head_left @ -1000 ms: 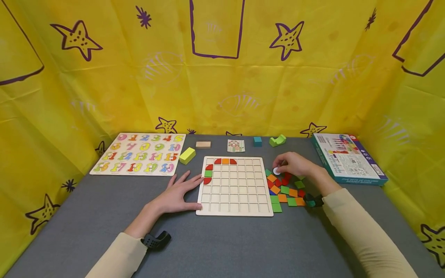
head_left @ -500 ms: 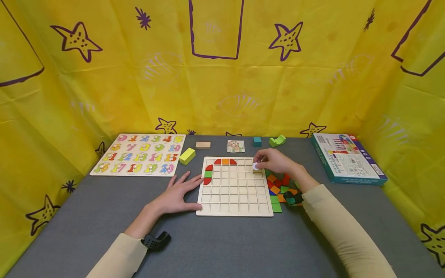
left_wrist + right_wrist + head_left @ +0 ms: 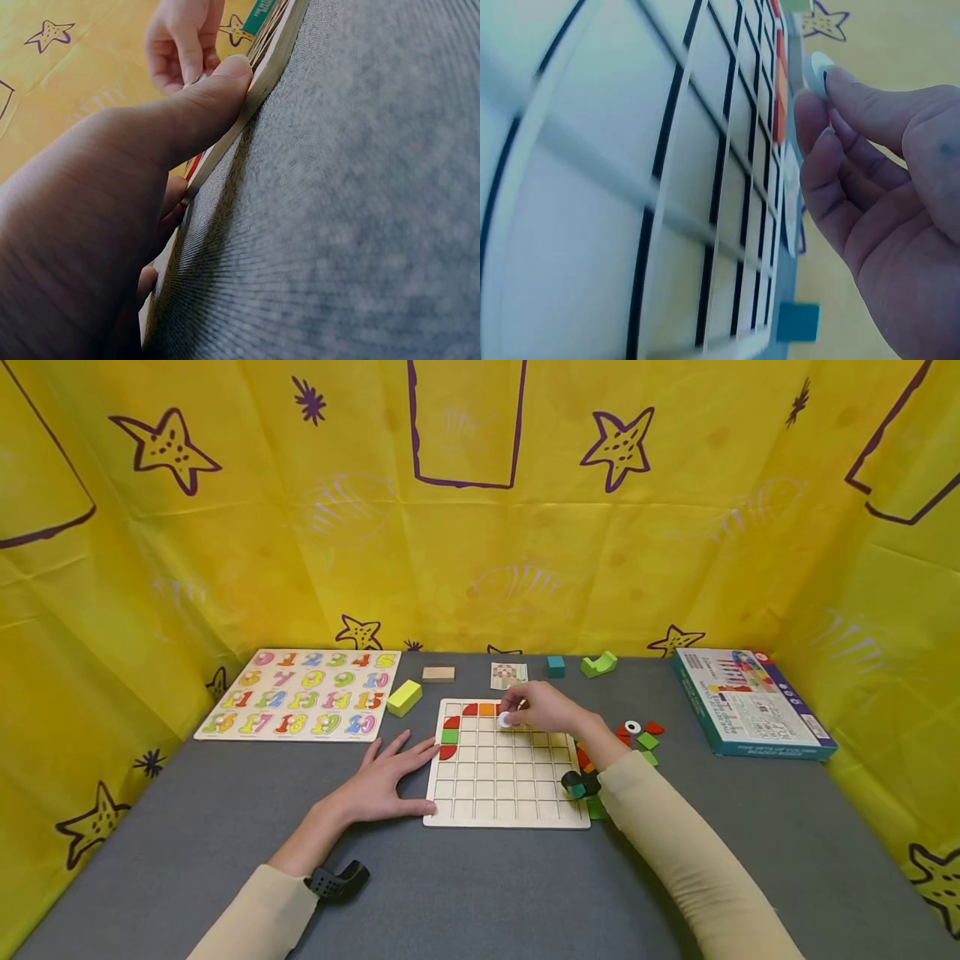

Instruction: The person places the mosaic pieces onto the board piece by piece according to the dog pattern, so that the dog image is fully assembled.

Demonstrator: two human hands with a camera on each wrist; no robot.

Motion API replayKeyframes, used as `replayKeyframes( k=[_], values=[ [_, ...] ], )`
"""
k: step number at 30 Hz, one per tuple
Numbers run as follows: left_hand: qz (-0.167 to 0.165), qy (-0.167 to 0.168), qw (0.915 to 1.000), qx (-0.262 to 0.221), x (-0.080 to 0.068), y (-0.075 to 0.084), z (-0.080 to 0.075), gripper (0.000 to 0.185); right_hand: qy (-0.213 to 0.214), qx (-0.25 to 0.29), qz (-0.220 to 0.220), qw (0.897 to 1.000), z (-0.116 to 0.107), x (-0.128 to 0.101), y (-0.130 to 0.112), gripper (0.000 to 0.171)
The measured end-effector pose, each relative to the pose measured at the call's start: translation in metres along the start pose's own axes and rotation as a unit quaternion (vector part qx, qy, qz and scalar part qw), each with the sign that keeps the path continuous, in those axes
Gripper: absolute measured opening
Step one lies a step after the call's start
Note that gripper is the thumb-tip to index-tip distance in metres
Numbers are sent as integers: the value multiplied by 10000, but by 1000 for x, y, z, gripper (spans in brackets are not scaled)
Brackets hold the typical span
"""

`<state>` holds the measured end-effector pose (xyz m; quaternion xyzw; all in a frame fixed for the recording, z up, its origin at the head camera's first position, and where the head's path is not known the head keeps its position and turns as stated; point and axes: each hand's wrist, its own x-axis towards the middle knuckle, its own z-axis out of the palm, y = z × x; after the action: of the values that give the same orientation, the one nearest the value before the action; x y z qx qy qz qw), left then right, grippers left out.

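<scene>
A white round disc point(image 3: 505, 719) is pinched between the thumb and forefinger of my right hand point(image 3: 546, 706). That hand is over the upper part of the wooden grid board point(image 3: 495, 789); the right wrist view shows the disc point(image 3: 819, 73) raised off the board. In the board's top row sit two red curved pieces with an orange square point(image 3: 487, 709) between them. Down its left side a green square point(image 3: 449, 736) lies between two more red curved pieces. My left hand point(image 3: 386, 781) is spread flat at the board's left edge, its thumb point(image 3: 214, 101) touching the rim.
Right of the board, loose coloured tiles point(image 3: 648, 741) and a white ring-like piece point(image 3: 632, 727) are partly hidden by my right arm. Behind it lie a pattern card point(image 3: 509, 675) and several blocks. A number puzzle point(image 3: 300, 693) is left, a box point(image 3: 753, 702) right.
My right hand has carried the white disc leftward from the loose tiles, across the board's right side, to its upper middle. My left hand stays at the left edge.
</scene>
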<state>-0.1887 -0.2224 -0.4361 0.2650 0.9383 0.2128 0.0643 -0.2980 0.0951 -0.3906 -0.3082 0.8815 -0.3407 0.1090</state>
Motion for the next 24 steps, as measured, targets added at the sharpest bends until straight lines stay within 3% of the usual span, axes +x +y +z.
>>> replayKeyframes(
  k=[9,24],
  values=[
    [-35,-2,10000,-8,0,0,1,98,41,23,-73,10000,20,23,-17,6],
    [-53,0,10000,-63,0,0,1,97,195,-391,330,9985,45,43,-36,5]
  ],
)
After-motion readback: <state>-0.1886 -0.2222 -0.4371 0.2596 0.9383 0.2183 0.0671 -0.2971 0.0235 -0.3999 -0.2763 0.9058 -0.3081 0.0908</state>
